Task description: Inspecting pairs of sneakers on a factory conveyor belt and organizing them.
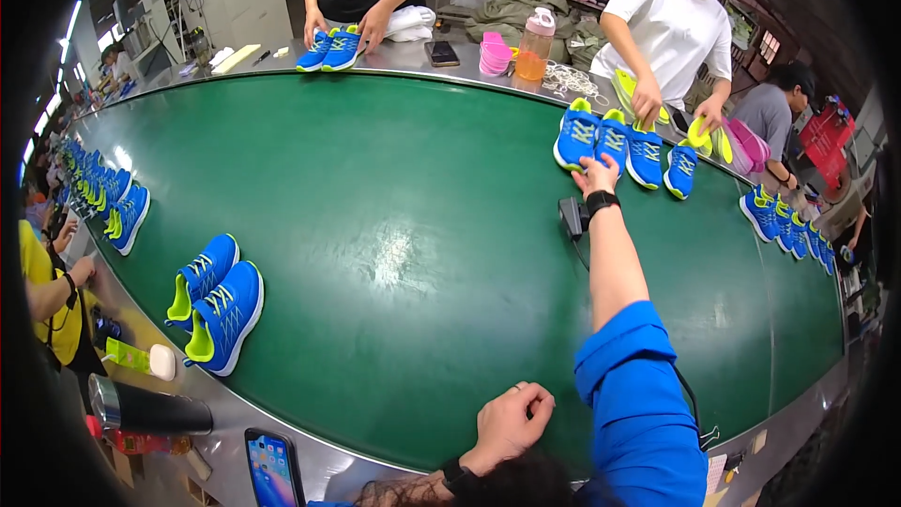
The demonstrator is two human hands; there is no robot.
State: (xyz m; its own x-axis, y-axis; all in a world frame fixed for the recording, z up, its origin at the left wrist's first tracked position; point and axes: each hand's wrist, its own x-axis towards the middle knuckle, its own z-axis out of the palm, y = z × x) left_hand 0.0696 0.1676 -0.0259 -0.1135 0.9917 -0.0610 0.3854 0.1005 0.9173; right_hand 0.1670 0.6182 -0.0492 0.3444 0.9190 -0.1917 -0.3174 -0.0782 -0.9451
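On the far right of the green belt (394,319) stand several blue sneakers with lime-green lining and soles. My right arm is stretched across the belt, and my right hand (598,174) has its fingers closed at the toes of the two leftmost ones, a sneaker (574,136) and its neighbour (612,139). Close to me, my left hand (513,421) is curled in a loose fist at the belt's near edge, with nothing seen in it. Across the belt, a person in white has one hand at another sneaker (644,155) and the other at lime-green insoles (702,134).
Nearer on the left stands a pair of blue sneakers (225,314); more line both belt ends. Another person handles a pair (330,49) at the far edge. A phone (272,469) and a dark flask (150,408) rest on the near metal ledge; a bottle (535,42) stands opposite.
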